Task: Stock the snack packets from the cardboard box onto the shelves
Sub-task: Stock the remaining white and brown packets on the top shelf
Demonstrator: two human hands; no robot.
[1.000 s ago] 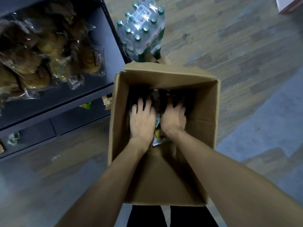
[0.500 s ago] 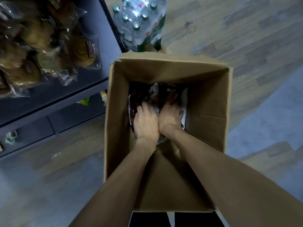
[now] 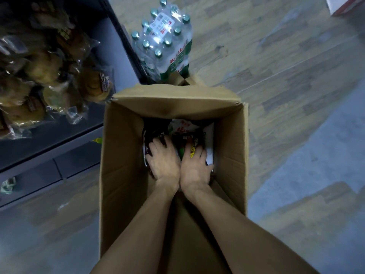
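Cardboard box (image 3: 122,155): open, standing on the floor – snack packets (image 3: 184,128) lie at its bottom.
Left hand (image 3: 163,162): inside the box, fingers curled on a dark packet.
Right hand (image 3: 194,167): touching the left hand, fingers over the packets.
Shelf (image 3: 49,139): left of the box – wrapped buns (image 3: 92,87) on it.
Water bottle pack (image 3: 165,45): behind the box.

The cardboard box (image 3: 122,165) stands on the floor (image 3: 296,86) at frame centre, snack packets (image 3: 185,128) in its far end under the left hand (image 3: 164,165) and right hand (image 3: 194,169). Shelves (image 3: 59,135) holding bagged buns (image 3: 92,86) fill the upper left; a shrink-wrapped pack of water bottles (image 3: 166,44) stands just beyond the box.
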